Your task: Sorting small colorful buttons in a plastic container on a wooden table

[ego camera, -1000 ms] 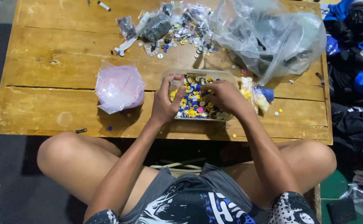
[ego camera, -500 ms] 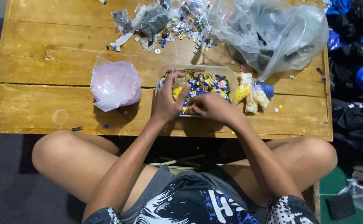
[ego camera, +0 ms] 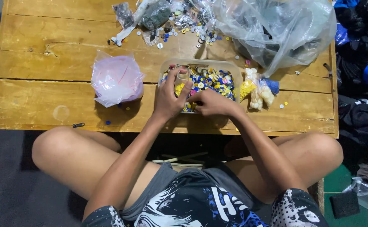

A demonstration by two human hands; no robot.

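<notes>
Sorting buttons (ego camera: 211, 80) in the tray (ego camera: 194, 63): left hand (ego camera: 169, 97) pinches one, right hand (ego camera: 209, 103) curls, grip unclear; lift pieces singly, judging by the crowding.

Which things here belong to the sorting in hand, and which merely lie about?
In hand: left hand, right hand, clear tub, coloured buttons.
Lying about: pink bag, big clear bag, small yellow packets, loose buttons.
</notes>
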